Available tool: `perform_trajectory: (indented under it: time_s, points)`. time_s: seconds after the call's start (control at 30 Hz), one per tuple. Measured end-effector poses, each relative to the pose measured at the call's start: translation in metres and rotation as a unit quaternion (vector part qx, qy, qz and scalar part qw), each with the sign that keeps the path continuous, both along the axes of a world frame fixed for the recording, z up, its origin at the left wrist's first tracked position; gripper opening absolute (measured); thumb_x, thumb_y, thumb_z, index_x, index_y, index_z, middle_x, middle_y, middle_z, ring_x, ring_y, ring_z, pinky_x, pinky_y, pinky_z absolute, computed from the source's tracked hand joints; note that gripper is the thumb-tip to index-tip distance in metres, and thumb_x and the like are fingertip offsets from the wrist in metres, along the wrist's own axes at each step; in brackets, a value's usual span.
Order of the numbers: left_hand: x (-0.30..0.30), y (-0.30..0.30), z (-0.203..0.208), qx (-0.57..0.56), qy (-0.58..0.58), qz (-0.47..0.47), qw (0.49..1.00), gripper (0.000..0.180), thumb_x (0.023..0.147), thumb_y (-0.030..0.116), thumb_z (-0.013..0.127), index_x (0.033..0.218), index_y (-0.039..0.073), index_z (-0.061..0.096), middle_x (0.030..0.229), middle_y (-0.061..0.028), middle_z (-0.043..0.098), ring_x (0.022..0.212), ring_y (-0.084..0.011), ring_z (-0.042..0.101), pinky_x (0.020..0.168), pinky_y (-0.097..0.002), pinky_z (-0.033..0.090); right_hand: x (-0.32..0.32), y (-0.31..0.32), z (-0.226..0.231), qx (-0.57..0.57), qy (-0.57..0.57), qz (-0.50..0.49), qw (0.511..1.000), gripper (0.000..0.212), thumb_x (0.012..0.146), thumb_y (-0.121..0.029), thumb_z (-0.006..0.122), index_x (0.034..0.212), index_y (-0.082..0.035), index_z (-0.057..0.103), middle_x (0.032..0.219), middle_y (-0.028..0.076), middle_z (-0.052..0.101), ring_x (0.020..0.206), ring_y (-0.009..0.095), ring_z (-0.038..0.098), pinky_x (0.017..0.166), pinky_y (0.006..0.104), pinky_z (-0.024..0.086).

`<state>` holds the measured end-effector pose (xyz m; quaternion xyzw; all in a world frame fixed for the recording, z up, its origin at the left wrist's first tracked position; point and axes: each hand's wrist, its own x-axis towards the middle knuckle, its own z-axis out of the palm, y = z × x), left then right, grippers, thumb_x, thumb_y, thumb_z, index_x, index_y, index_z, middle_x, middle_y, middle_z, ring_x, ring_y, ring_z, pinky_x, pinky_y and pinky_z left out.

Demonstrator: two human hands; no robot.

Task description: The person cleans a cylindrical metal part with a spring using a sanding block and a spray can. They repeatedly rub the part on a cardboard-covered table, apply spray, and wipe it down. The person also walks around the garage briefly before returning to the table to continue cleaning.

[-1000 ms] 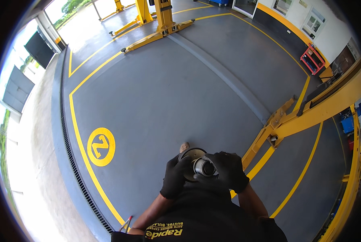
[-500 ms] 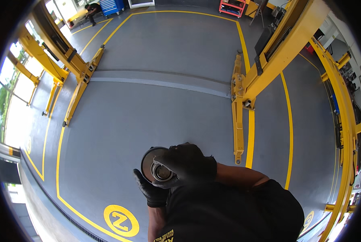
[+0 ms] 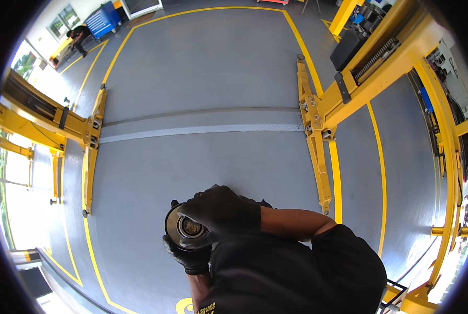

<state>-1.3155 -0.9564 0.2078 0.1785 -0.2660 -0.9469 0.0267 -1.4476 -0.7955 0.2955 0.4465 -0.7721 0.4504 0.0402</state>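
Both my hands wear black gloves and meet low in front of my body. Between them is a round metal part [image 3: 191,226], a wide disc with a raised ring and a hollow centre, its open face turned up. My right hand [image 3: 224,213] reaches over it from the right, fingers closed around the ring. From below and the left, my left hand [image 3: 192,257] cups the disc's edge, with fingertips showing at the rim. The underside of the part and most of the left fingers are hidden.
A yellow two-post car lift stands around me, with a left arm [image 3: 91,167], a right post [image 3: 372,78] and a right arm [image 3: 316,162]. A low grey ramp plate [image 3: 202,123] crosses the floor between them. Far left, a person [image 3: 78,39] sits beside a blue tool cabinet [image 3: 102,21].
My view has turned, so the lift and floor lines sit differently. The part and both hands have moved slightly left in the picture. My left fingers, stretched out before, now curl around the disc.
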Motion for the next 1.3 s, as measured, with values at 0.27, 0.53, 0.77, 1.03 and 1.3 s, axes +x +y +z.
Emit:
perform_trajectory:
  time_s: [0.27, 0.53, 0.77, 1.03, 1.3]
  points:
    - [-0.115, -0.068, 0.028, 0.019, 0.038, 0.093, 0.995, 0.085, 0.090, 0.054, 0.058, 0.156, 0.009, 0.031, 0.143, -0.0188, 0.052, 0.129, -0.0325, 0.054, 0.109, -0.0474, 0.046, -0.122, -0.102, -0.011, 0.017, 0.006, 0.088, 0.996, 0.058, 0.071, -0.044, 0.089, 0.108, -0.006, 0.066, 0.084, 0.008, 0.072, 0.070, 0.025, 0.072, 0.063, 0.0370, 0.057]
    - [-0.246, -0.180, 0.006, -0.105, 0.042, 0.141, 0.984, 0.064, 0.100, 0.035, 0.048, 0.153, 0.001, 0.034, 0.146, -0.0164, 0.048, 0.129, -0.0253, 0.053, 0.109, -0.0409, 0.044, -0.282, -0.220, -0.015, 0.035, -0.069, 0.140, 0.987, 0.051, 0.070, -0.028, 0.090, 0.107, -0.003, 0.067, 0.090, 0.013, 0.073, 0.077, 0.023, 0.074, 0.069, 0.0335, 0.059]
    - [-0.378, -0.276, 0.008, -0.356, -0.005, 0.053, 0.933, 0.055, 0.107, 0.034, 0.044, 0.147, -0.003, 0.039, 0.143, -0.0140, 0.049, 0.128, -0.0222, 0.052, 0.105, -0.0372, 0.046, -0.399, -0.300, -0.004, 0.016, -0.259, 0.042, 0.965, 0.044, 0.074, -0.014, 0.085, 0.109, 0.005, 0.064, 0.093, 0.013, 0.072, 0.081, 0.017, 0.072, 0.070, 0.0303, 0.059]
    - [-0.539, -0.357, -0.009, -0.281, 0.015, 0.098, 0.955, 0.038, 0.107, 0.022, 0.049, 0.135, -0.003, 0.054, 0.129, -0.0138, 0.060, 0.114, -0.0228, 0.062, 0.094, -0.0353, 0.055, -0.562, -0.387, -0.029, 0.006, -0.148, 0.067, 0.987, 0.050, 0.075, -0.021, 0.086, 0.111, 0.005, 0.064, 0.097, 0.015, 0.071, 0.084, 0.019, 0.071, 0.073, 0.0323, 0.059]
    - [-0.742, -0.467, 0.032, -0.450, -0.008, 0.077, 0.890, 0.030, 0.098, 0.005, 0.059, 0.127, -0.001, 0.059, 0.118, -0.0121, 0.065, 0.104, -0.0198, 0.067, 0.091, -0.0322, 0.057, -0.772, -0.497, -0.035, 0.045, -0.069, 0.096, 0.992, 0.044, 0.075, -0.024, 0.086, 0.107, -0.001, 0.068, 0.088, 0.011, 0.072, 0.073, 0.018, 0.071, 0.067, 0.0302, 0.058]
